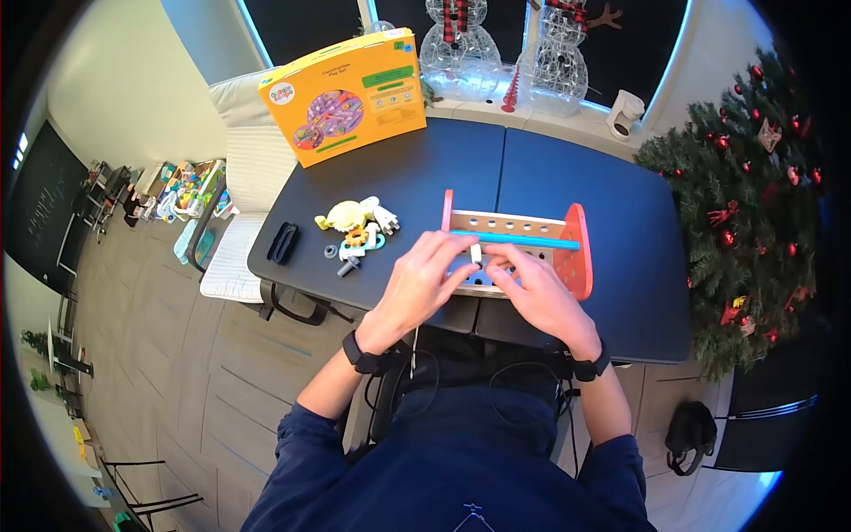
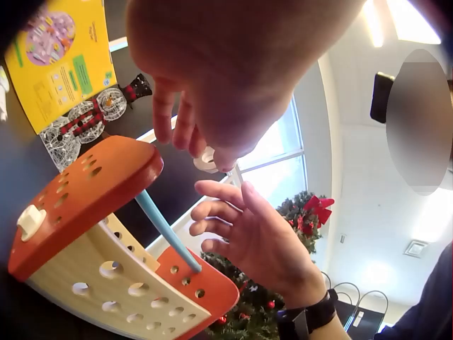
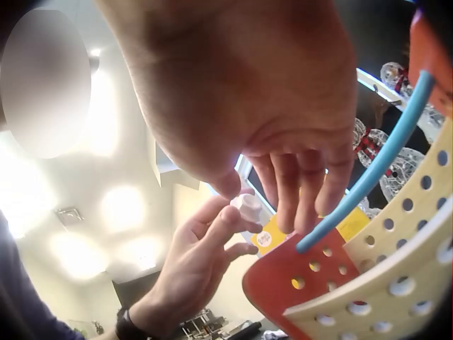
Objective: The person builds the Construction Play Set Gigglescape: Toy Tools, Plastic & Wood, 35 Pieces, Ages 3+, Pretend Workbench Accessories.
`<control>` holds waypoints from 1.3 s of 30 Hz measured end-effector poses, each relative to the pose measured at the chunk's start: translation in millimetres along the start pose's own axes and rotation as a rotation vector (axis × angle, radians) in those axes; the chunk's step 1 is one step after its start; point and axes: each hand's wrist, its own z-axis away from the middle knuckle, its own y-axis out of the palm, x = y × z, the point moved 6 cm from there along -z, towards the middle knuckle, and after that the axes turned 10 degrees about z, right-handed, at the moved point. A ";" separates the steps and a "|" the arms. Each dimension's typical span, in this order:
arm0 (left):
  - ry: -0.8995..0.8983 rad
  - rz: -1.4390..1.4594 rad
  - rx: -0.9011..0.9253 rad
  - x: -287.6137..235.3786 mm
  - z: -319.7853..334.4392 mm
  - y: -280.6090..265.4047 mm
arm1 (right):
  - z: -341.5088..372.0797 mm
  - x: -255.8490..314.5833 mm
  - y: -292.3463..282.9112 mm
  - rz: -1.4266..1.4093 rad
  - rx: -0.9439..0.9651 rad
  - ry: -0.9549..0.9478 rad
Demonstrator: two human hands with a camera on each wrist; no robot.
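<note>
A small white faceted toy piece (image 3: 247, 207) is pinched between the thumb and fingers of my left hand (image 1: 423, 273). Close by on its right is my right hand (image 1: 538, 288), fingers loosely bent and thumb tip near the piece; the left wrist view shows a gap between that hand and the piece. Both hands are over the near side of a toy toolbox with red end panels (image 1: 578, 253), pale wooden sides (image 2: 120, 283) full of holes, and a blue rod (image 1: 523, 240) across the top. Another white piece (image 2: 30, 222) sits in one red panel.
Left of the toolbox lie several loose toy parts, among them a yellow piece (image 1: 346, 215) and a grey bolt (image 1: 348, 266). A black case (image 1: 283, 243) rests near the table's left edge. Behind stands a yellow box (image 1: 355, 102); a decorated tree (image 1: 745, 213) is at right.
</note>
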 end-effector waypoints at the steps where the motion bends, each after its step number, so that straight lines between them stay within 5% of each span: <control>1: 0.042 -0.009 0.002 -1.6 -0.6 3.3 | -2.9 -1.8 3.0 -0.014 0.022 -0.023; 8: 0.098 -0.060 0.067 9.1 6.8 14.0 | -16.0 -28.1 13.2 0.029 0.055 -0.009; 11: -0.054 0.080 -0.098 20.1 11.5 1.1 | -21.1 -33.1 16.3 0.124 0.066 -0.025; 17: -0.799 0.906 -0.151 102.4 36.5 22.6 | -37.8 -63.8 35.5 0.266 0.186 0.085; 20: -0.943 1.057 -0.103 110.8 44.8 35.3 | -44.5 -75.6 44.0 0.299 0.219 0.140; 31: -0.842 1.021 -0.010 91.7 26.7 50.6 | -41.8 -83.1 53.3 0.367 0.276 0.313; 39: -0.705 1.100 -0.123 91.8 36.1 60.3 | -43.1 -90.5 63.7 0.352 0.342 0.339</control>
